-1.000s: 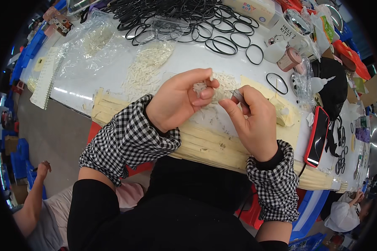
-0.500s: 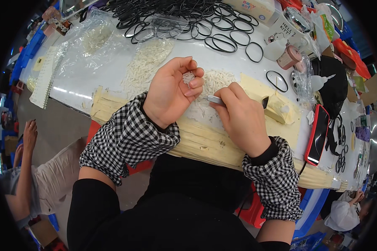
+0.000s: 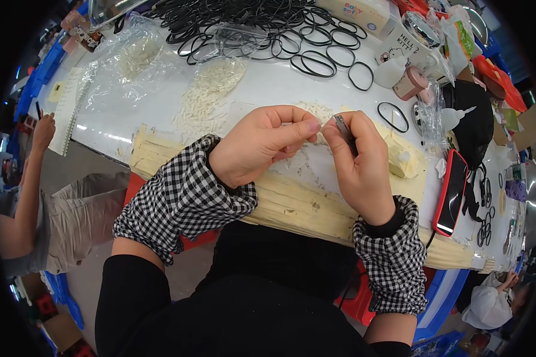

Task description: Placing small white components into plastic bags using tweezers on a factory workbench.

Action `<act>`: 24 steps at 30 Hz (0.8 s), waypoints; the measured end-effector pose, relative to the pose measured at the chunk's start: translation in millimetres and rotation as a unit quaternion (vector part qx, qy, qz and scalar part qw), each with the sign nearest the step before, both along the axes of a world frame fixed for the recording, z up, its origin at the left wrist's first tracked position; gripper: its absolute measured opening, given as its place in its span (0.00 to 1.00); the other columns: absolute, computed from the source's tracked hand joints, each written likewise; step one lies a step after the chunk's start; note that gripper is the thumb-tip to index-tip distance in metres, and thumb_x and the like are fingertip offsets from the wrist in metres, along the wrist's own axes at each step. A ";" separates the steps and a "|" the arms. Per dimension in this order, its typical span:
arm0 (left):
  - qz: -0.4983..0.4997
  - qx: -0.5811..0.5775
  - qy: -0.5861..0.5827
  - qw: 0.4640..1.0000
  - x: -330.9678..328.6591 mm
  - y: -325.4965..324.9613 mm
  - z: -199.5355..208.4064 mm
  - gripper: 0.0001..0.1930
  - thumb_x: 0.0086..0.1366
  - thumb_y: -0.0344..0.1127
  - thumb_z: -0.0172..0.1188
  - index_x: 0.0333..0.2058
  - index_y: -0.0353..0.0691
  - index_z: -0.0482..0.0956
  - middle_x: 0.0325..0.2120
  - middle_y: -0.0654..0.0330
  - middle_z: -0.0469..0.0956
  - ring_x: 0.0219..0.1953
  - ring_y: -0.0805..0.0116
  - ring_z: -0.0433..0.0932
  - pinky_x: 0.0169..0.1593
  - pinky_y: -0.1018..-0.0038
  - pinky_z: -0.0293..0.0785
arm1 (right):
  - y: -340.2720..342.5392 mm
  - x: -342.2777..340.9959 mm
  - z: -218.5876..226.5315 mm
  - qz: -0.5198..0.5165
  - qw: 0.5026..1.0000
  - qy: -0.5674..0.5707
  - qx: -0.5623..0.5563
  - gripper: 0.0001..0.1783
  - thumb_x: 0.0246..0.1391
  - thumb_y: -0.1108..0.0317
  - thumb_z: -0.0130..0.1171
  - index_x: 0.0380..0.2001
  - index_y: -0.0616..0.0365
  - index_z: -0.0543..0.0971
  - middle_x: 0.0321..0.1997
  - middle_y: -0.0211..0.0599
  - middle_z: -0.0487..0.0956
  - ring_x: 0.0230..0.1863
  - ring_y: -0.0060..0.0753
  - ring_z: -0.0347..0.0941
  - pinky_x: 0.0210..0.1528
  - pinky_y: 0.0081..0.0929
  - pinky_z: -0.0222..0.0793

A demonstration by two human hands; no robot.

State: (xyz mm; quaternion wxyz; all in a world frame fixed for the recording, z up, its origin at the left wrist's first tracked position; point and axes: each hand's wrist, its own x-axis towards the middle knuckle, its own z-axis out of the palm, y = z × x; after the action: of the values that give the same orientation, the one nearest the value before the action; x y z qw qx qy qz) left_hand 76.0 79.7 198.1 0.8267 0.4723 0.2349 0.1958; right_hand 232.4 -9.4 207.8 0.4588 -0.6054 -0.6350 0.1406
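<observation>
My left hand (image 3: 262, 140) is closed above the table edge, thumb and forefinger pinched together. Whatever is between those fingertips is too small to make out. My right hand (image 3: 363, 163) grips a small metal nail clipper (image 3: 343, 130), its end close to the left fingertips. Behind the hands lies a small heap of white pieces (image 3: 314, 109), partly hidden by them. Further left, a larger spread of slim white pieces (image 3: 199, 106) spills from a clear plastic bag (image 3: 225, 71). Yellowish tape (image 3: 286, 202) covers the table's near edge.
Black rubber loops (image 3: 244, 24) heap at the back. A red-edged phone (image 3: 451, 193), a pink-lidded jar (image 3: 410, 83) and a squeeze bottle (image 3: 390, 71) stand or lie at the right. At the left, another person's hand (image 3: 43, 131) is at a notebook (image 3: 65, 113).
My left hand has turned from palm-up, with small pieces in it, to a pinch facing right. My right hand has tilted the clipper upward. The other person's hand has moved up to the notebook.
</observation>
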 end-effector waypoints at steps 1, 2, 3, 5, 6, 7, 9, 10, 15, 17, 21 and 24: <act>0.005 -0.004 0.006 1.000 0.5 -0.8 0.5 0.10 0.68 0.38 0.53 0.35 0.37 0.74 0.23 0.72 0.66 0.23 0.85 0.57 0.26 0.87 0.54 | 0.3 -0.3 -0.2 0.000 1.000 0.012 0.002 0.07 0.52 0.74 0.58 0.31 0.64 0.70 0.25 0.39 0.68 0.23 0.38 0.65 0.26 0.28 0.61; -0.008 -0.002 0.001 1.000 0.7 -0.7 0.0 0.10 0.68 0.38 0.53 0.34 0.37 0.74 0.23 0.72 0.66 0.22 0.85 0.57 0.26 0.87 0.54 | 0.5 -0.6 -0.3 0.000 1.000 0.024 0.003 0.07 0.52 0.74 0.58 0.30 0.64 0.70 0.25 0.40 0.69 0.24 0.38 0.64 0.27 0.28 0.61; -0.021 0.000 -0.003 1.000 0.9 -0.5 -1.0 0.10 0.68 0.39 0.53 0.34 0.37 0.74 0.23 0.72 0.66 0.22 0.85 0.57 0.25 0.87 0.53 | 0.7 -0.7 -0.5 0.000 0.999 0.036 0.005 0.07 0.52 0.74 0.58 0.30 0.65 0.70 0.25 0.40 0.69 0.24 0.38 0.64 0.27 0.28 0.61; -0.035 0.003 -0.011 0.999 0.7 -0.4 -1.2 0.11 0.68 0.39 0.52 0.34 0.37 0.74 0.22 0.72 0.65 0.22 0.85 0.57 0.25 0.87 0.53 | 0.3 -1.0 0.6 -0.002 0.998 0.056 -0.005 0.06 0.53 0.74 0.58 0.30 0.65 0.71 0.26 0.39 0.70 0.24 0.35 0.65 0.27 0.27 0.61; -0.035 0.004 -0.014 0.999 0.4 -0.6 -1.1 0.11 0.69 0.40 0.51 0.34 0.37 0.74 0.21 0.72 0.65 0.22 0.85 0.57 0.25 0.87 0.53 | 0.1 -1.1 1.0 -0.003 0.998 0.067 -0.010 0.06 0.53 0.74 0.58 0.30 0.65 0.71 0.26 0.39 0.70 0.24 0.34 0.65 0.27 0.26 0.61; -0.036 0.005 -0.017 0.999 0.3 -0.7 -1.0 0.12 0.69 0.40 0.51 0.33 0.36 0.74 0.21 0.72 0.65 0.22 0.84 0.56 0.25 0.87 0.52 | 0.0 -0.9 1.2 -0.009 0.997 0.073 -0.003 0.06 0.52 0.75 0.58 0.30 0.64 0.72 0.26 0.39 0.70 0.24 0.33 0.65 0.26 0.25 0.61; -0.029 -0.018 -0.020 0.999 -0.8 1.0 -1.9 0.13 0.69 0.40 0.50 0.33 0.36 0.73 0.20 0.72 0.64 0.22 0.84 0.56 0.25 0.87 0.52 | -0.2 -0.7 1.5 -0.021 0.996 0.085 0.012 0.05 0.52 0.76 0.58 0.31 0.64 0.73 0.26 0.37 0.71 0.23 0.29 0.66 0.25 0.24 0.61; -0.024 -0.030 -0.020 0.999 -1.5 1.8 -2.4 0.13 0.70 0.40 0.49 0.33 0.36 0.73 0.20 0.72 0.63 0.22 0.84 0.56 0.25 0.87 0.51 | -0.8 -1.4 4.0 -0.024 0.997 0.072 0.014 0.05 0.51 0.76 0.59 0.32 0.63 0.74 0.27 0.37 0.72 0.24 0.28 0.67 0.25 0.22 0.61; -0.009 -0.038 -0.035 0.999 -1.4 2.9 -4.6 0.13 0.70 0.40 0.49 0.32 0.37 0.72 0.19 0.72 0.62 0.21 0.84 0.55 0.25 0.86 0.51 | -0.7 -5.1 7.5 -0.018 0.997 0.012 0.075 0.09 0.47 0.80 0.61 0.34 0.60 0.78 0.28 0.34 0.74 0.24 0.23 0.71 0.22 0.17 0.63; -0.007 -0.034 -0.036 0.999 -0.3 3.0 -4.5 0.13 0.70 0.40 0.49 0.32 0.37 0.72 0.19 0.72 0.63 0.21 0.84 0.56 0.25 0.87 0.51 | -0.8 -4.4 6.5 -0.020 0.996 -0.014 0.086 0.10 0.45 0.81 0.61 0.33 0.60 0.79 0.29 0.33 0.75 0.24 0.21 0.71 0.22 0.17 0.63; 0.006 -0.018 -0.025 0.999 0.7 1.4 -3.3 0.13 0.70 0.40 0.49 0.32 0.37 0.72 0.21 0.72 0.63 0.22 0.84 0.57 0.25 0.87 0.52 | -1.4 -2.8 6.3 -0.030 0.996 -0.022 0.081 0.10 0.42 0.81 0.61 0.32 0.59 0.79 0.28 0.31 0.75 0.22 0.21 0.71 0.21 0.16 0.62; 0.016 -0.008 -0.015 1.000 1.2 -1.1 -1.3 0.12 0.69 0.40 0.50 0.32 0.37 0.73 0.21 0.72 0.64 0.23 0.84 0.58 0.26 0.87 0.53 | -3.0 -3.0 6.1 -0.029 0.998 0.005 0.052 0.09 0.42 0.80 0.61 0.30 0.58 0.78 0.27 0.30 0.75 0.22 0.21 0.71 0.20 0.16 0.61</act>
State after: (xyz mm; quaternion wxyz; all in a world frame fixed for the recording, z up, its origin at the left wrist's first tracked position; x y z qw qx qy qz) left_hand 77.2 78.6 196.8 0.8307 0.4588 0.2317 0.2139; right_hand 229.4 -12.3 213.9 0.4971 -0.5978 -0.6214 0.0975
